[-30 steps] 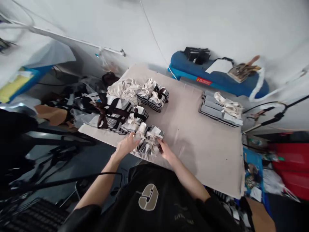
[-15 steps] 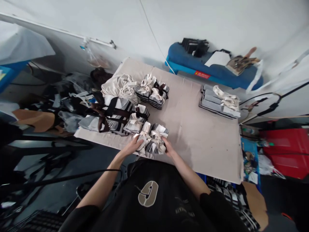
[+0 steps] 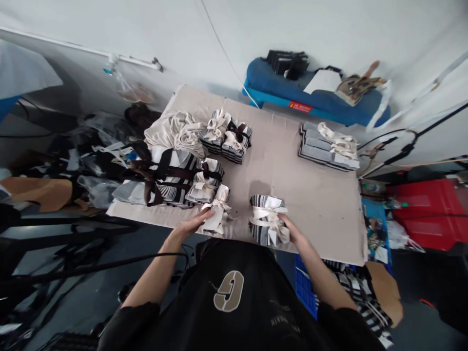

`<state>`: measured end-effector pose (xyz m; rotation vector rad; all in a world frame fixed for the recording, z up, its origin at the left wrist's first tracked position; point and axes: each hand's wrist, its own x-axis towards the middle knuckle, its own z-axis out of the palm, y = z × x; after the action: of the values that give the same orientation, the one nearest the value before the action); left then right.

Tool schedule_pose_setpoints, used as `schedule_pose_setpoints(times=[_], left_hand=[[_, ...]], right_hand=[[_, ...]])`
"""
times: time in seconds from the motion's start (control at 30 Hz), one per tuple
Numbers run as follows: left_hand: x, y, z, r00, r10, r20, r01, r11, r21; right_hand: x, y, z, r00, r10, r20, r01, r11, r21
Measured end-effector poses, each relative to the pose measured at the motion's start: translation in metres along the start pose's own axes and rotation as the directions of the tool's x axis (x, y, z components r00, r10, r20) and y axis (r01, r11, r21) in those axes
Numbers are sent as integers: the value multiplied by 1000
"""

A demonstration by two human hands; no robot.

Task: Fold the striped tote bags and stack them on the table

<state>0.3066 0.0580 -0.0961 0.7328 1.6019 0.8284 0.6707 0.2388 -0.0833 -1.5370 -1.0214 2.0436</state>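
My right hand [image 3: 292, 230] grips the right side of a striped fabric bundle [image 3: 268, 222] tied with cream strips, near the table's front edge. On the left, my left hand [image 3: 197, 222] touches a narrower tied bundle [image 3: 218, 209] with a white label; its fingertips rest on that bundle's left side. Behind my left hand lie a small dark-tied bundle [image 3: 204, 181] and a larger striped stack with dark straps [image 3: 171, 175]. Farther back are two more tied bundles [image 3: 226, 136] beside a heap of cream cloth [image 3: 177, 131].
The beige table [image 3: 310, 204] bears a grey folded stack [image 3: 327, 148] at its back right. Beyond it stands a blue padded board [image 3: 278, 87] with tools. Bags and dark cloth crowd the left side. A red container [image 3: 427, 212] is at the right, and a blue crate [image 3: 305, 287] sits below.
My right hand has moved right with the striped bundle, away from the narrower bundle, leaving a gap between them. My left hand has stayed beside the narrower one. The view has shifted slightly.
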Motion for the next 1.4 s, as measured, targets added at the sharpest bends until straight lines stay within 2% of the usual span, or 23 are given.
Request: schedule_pose_setpoints(times=[0.07,0.13,0.3,0.43,0.5,0.57,0.63,0.67,0.73,0.8,0.9,1.0,1.1,1.17,1.3,1.4], left_hand=[[4,2,-1,997,-19,69,23,998,-58],[8,6,-2,992,-13,122,24,996,-90],[12,17,-1,987,-16,162,20,1000,-24],[13,24,0,970,-67,235,61,998,35],[13,28,3,972,-63,226,54,997,46],[11,33,8,982,-64,176,44,993,112],[6,40,15,995,-83,47,64,949,309],[2,44,18,996,-78,-46,91,892,443],[-6,54,23,975,8,-223,149,721,677],[-14,65,25,947,133,-292,162,587,793],[-18,79,23,943,255,-214,63,494,867],[-11,87,16,939,342,-22,-114,370,922],[1,87,6,908,385,163,-270,243,932],[10,86,1,874,422,242,-344,185,921],[23,83,-1,813,490,314,-429,140,892],[29,80,1,808,514,287,-426,174,888]], right_hand=[[-1,-6,-19,998,-55,-12,54,997,-56],[1,-8,-28,996,-87,-16,85,992,-95],[9,1,-33,999,-33,-41,31,998,-47],[11,7,-37,1000,-9,-7,9,997,-70],[10,9,-38,1000,0,0,0,997,-74],[10,9,-37,1000,8,-1,-8,997,-73],[9,9,-37,1000,6,-15,-7,997,-73],[8,8,-36,1000,1,-24,-3,997,-76],[7,7,-37,1000,-6,-26,3,996,-89],[6,5,-37,1000,-2,-17,0,994,-105],[6,3,-38,1000,16,-19,-19,993,-121],[5,3,-37,999,25,-33,-29,991,-127],[5,4,-37,999,16,-33,-20,991,-132],[6,6,-38,1000,6,-29,-9,992,-129],[8,10,-40,1000,-14,-24,10,992,-127],[7,12,-40,999,-37,-25,33,991,-128]])
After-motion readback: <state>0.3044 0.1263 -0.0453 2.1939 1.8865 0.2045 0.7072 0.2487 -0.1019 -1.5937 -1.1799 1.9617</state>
